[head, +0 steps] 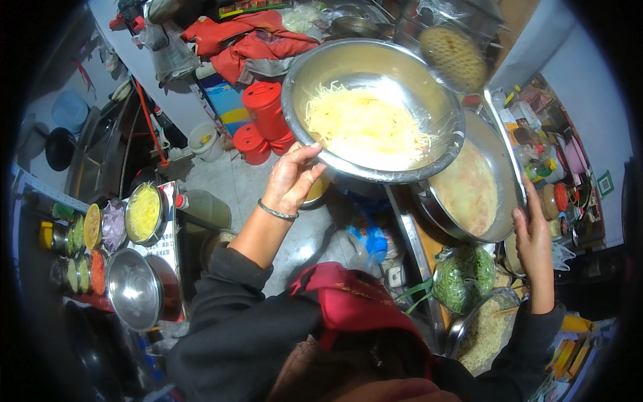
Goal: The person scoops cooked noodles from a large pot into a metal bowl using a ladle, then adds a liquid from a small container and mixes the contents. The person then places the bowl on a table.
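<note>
My left hand (296,176) grips the near left rim of a wide steel bowl (371,177), which is tilted and holds pale shredded strips (366,125), partly washed out by glare. In my right hand (533,236) is the long metal handle of a strainer ladle (453,58). Its round perforated head is raised beyond the bowl's right side and is slightly blurred. Below the ladle stands a deep steel pot (452,231) of cloudy liquid with foam (467,191) on top. The bowl overlaps the pot's left edge in view; whether they touch, I cannot tell.
Plastic-wrapped green vegetables (463,279) and a pan of shredded food (490,326) lie at the near right. Jars (552,198) crowd the right shelf. Red canisters (263,105) and a white bucket (205,141) stand beyond my left hand. An empty steel bowl (133,289) sits on the left.
</note>
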`<state>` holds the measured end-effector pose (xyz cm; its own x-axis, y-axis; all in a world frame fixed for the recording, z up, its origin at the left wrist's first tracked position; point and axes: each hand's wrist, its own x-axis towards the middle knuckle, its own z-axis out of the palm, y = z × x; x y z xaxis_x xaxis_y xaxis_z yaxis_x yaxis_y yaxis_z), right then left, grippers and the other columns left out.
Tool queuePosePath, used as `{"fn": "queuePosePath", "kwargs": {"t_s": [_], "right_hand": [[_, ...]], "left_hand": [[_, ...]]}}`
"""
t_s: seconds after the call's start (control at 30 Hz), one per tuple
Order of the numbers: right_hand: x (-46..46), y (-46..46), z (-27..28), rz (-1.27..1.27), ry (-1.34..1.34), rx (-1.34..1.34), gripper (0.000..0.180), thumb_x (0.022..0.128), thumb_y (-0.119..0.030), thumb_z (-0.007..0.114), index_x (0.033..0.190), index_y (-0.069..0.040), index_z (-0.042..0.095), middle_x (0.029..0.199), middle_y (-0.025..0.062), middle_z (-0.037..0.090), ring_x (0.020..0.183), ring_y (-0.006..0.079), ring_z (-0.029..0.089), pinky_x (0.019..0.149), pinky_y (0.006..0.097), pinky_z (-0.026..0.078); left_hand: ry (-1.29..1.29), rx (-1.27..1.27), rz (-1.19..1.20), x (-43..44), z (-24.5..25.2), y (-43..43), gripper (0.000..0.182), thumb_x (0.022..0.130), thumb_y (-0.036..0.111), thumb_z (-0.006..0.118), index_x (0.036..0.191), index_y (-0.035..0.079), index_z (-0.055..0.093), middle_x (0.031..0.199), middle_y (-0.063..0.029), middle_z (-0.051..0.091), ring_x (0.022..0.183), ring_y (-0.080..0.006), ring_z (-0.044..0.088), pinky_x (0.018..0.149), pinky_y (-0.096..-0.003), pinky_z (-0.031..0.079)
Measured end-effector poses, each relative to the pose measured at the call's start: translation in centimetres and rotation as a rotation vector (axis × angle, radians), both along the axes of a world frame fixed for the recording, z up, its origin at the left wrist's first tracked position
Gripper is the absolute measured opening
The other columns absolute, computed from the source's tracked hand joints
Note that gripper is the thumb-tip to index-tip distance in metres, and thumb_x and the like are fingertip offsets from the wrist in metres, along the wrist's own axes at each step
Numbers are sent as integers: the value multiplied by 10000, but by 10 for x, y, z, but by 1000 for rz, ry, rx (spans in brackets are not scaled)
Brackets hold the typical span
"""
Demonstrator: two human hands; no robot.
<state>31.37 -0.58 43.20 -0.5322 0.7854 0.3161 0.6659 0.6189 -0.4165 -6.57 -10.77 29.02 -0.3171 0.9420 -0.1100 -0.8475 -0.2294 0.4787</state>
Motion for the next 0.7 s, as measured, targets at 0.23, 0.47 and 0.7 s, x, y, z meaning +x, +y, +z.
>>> {"fn": "queuePosePath", "kwargs": {"t_s": [0.23,0.47,0.7], "right_hand": [[94,21,-24,-319,297,-501,510,882,-61,473,1378,-88,358,861,9,526,509,32,383,441,172,305],[200,74,-77,-663,-31,-523,527,876,-106,499,1378,-113,340,602,9,460,455,96,412,399,256,348],[185,130,-105,-611,-227,-600,534,867,-95,494,1373,-80,324,580,39,473,431,146,450,385,316,384]], "left_hand": [[-20,-88,85,-1,-19,-17,226,838,-13,543,1061,22,552,1037,-78,599,957,-169,574,829,-285,489],[-11,-52,18,-31,-66,-60,213,827,-55,535,1022,30,557,1042,-77,570,980,-169,545,870,-293,469],[339,-231,235,-17,-89,-102,328,828,-44,537,1148,20,510,1065,-62,558,945,-153,555,770,-249,487]]}}
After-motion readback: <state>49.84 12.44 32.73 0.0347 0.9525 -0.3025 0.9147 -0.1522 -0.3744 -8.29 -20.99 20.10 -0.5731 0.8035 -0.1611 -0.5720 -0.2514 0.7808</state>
